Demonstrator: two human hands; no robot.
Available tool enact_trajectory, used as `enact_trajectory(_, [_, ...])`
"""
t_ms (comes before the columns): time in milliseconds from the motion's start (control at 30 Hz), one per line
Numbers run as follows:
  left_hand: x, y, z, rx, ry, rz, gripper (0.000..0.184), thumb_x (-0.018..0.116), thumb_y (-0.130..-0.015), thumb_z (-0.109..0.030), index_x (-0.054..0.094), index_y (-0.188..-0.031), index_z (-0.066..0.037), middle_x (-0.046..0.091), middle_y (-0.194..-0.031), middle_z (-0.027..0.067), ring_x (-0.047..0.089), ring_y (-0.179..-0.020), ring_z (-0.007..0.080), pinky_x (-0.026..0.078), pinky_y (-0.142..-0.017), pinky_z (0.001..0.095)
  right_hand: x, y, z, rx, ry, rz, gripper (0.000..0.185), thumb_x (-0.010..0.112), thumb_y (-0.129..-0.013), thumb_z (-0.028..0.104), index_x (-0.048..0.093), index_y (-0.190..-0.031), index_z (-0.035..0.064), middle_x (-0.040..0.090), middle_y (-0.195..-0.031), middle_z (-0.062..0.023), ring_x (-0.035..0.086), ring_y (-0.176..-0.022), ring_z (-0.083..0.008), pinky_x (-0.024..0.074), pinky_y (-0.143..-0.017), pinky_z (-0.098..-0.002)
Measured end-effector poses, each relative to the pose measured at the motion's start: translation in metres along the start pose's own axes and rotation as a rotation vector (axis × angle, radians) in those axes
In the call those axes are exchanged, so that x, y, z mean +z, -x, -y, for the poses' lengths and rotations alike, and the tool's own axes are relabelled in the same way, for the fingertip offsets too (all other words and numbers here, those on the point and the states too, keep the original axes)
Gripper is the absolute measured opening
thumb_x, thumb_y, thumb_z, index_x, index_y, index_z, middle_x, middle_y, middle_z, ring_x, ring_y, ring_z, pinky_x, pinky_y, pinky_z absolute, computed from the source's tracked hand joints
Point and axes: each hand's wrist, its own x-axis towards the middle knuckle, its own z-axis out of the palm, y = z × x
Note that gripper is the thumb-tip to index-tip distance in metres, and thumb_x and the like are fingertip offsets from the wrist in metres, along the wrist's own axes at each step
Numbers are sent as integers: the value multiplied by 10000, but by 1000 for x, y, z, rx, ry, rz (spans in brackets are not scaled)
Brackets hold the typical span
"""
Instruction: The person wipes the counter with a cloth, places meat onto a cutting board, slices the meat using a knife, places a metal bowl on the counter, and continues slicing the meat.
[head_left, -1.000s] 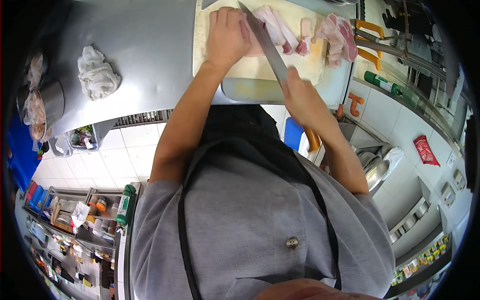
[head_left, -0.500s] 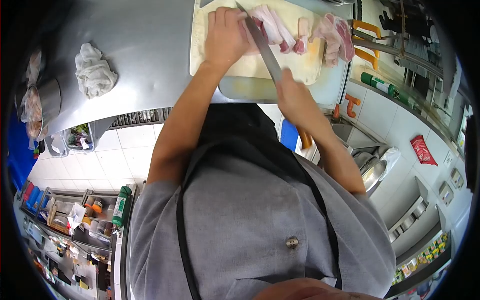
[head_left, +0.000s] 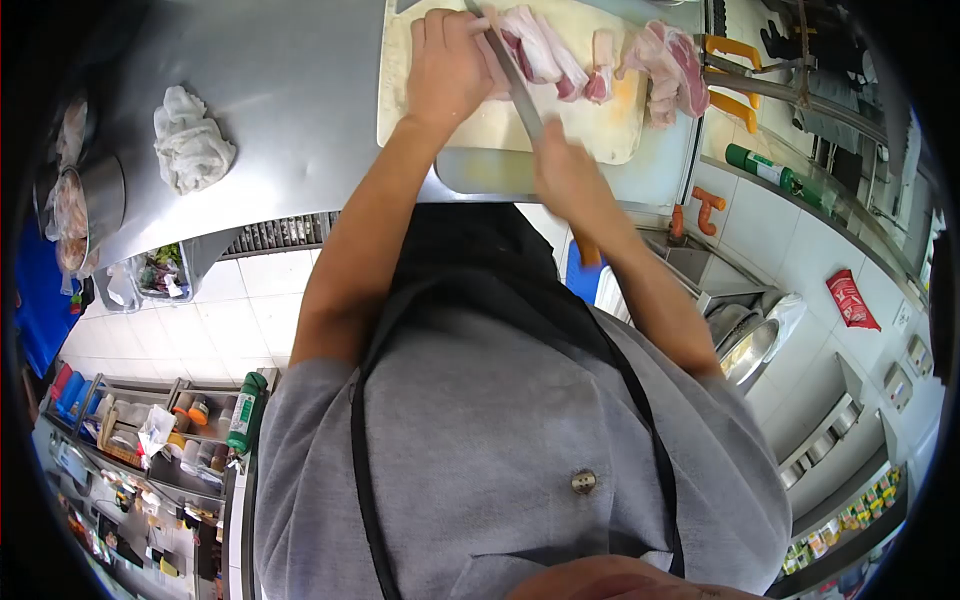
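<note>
My left hand [head_left: 450, 70] is closed, its curled fingers pressing on a piece of raw pork [head_left: 494, 78] that it mostly hides. Right beside those fingers lies the long blade of a knife [head_left: 515, 88], angled across the pork. My right hand [head_left: 572, 172] is wrapped round the knife's handle, and a brown end sticks out below the fist. Several cut strips of pork [head_left: 535, 48] rest on the white cutting board [head_left: 410, 105], right of the blade. A larger piece of pork [head_left: 668, 75] overlaps the board's right edge.
A crumpled white cloth [head_left: 192, 140] lies on the steel table [head_left: 290, 110]. At the far left stands a metal container [head_left: 102, 200] with bagged items. Yellow-handled tools [head_left: 735, 50] hang past the table's right end, near a green bottle [head_left: 760, 167]. A sink area [head_left: 680, 265] is below right.
My right hand has moved forward and slightly left, pushing the knife along its length. My left hand stays nearly in place on the pork.
</note>
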Motion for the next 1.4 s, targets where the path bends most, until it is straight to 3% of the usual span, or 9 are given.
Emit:
enact_trajectory(67, [-2, -2, -4, -19, -14, 5, 284, 587, -817, 31, 553, -1097, -3, 544, -1092, 192, 489, -1008, 394, 431, -874, 473, 2, -59, 3, -129, -46, -72, 259, 436, -996, 192, 407, -1156, -11, 636, -884, -365, 608, -878, -573, 453, -796, -637])
enact_trajectory(233, [2, 4, -14, -117, 9, -19, 299, 589, -808, 35, 552, -1103, -4, 551, -1077, 191, 490, -1009, 392, 428, -865, 479, 14, -6, -5, -50, -4, -88, 244, 430, -1002, 205, 411, -1125, -6, 642, -894, -358, 616, -879, -561, 458, -764, -634])
enact_trajectory(300, [1, 4, -13, -85, 20, -25, 305, 592, -810, 30, 554, -1110, -4, 551, -1075, 191, 488, -1014, 395, 429, -866, 477, 24, 29, -20, 66, -53, 40, 317, 489, -909, 91, 401, -1186, -35, 657, -906, -336, 643, -870, -536, 505, -784, -606])
enact_trajectory(500, [1, 2, -4, -21, -20, 14, 301, 597, -822, 7, 553, -1120, -2, 534, -1112, 193, 476, -1031, 403, 430, -890, 479, 8, -60, 2, -136, 5, -128, 226, 434, -990, 171, 403, -1123, -8, 643, -839, -352, 623, -810, -559, 457, -744, -643])
enact_trajectory(633, [5, 5, -11, -45, -26, 20, 336, 676, -776, -32, 564, -1092, -17, 538, -1121, 184, 491, -1026, 398, 448, -895, 458, 22, 1, -18, -37, -45, -84, 235, 433, -988, 163, 402, -1138, -15, 641, -867, -363, 618, -837, -564, 454, -762, -645])
enact_trajectory(700, [5, 9, -12, -74, -41, 28, 310, 655, -795, -38, 564, -1091, -18, 542, -1129, 184, 486, -1037, 400, 433, -914, 466, 29, 37, -31, 49, -109, 9, 330, 477, -899, 81, 418, -1205, -28, 652, -965, -357, 645, -914, -534, 495, -819, -610])
enact_trajectory(967, [2, 2, 2, 54, -17, 18, 265, 602, -829, -17, 580, -1091, 10, 532, -1181, 202, 461, -1090, 408, 399, -945, 490, 7, -40, 5, -68, -121, -118, 246, 421, -947, 124, 423, -1141, -27, 645, -959, -358, 633, -929, -541, 468, -813, -625])
enact_trajectory(1233, [-11, 2, -6, -33, -133, 62, 288, 595, -860, -49, 548, -1127, 50, 527, -1181, 236, 454, -1108, 414, 366, -977, 489, 24, 74, -50, 23, -176, -26, 201, 449, -966, 144, 438, -1112, 7, 650, -904, -333, 622, -899, -545, 463, -800, -636])
enact_trajectory(1400, [-17, 5, -6, -193, 7, 54, 315, 587, -881, -62, 526, -1165, 59, 501, -1185, 269, 452, -1124, 414, 351, -1010, 488, 5, 73, -49, 75, -236, 5, 223, 478, -986, 209, 434, -1116, 33, 645, -883, -332, 616, -881, -548, 460, -787, -639])
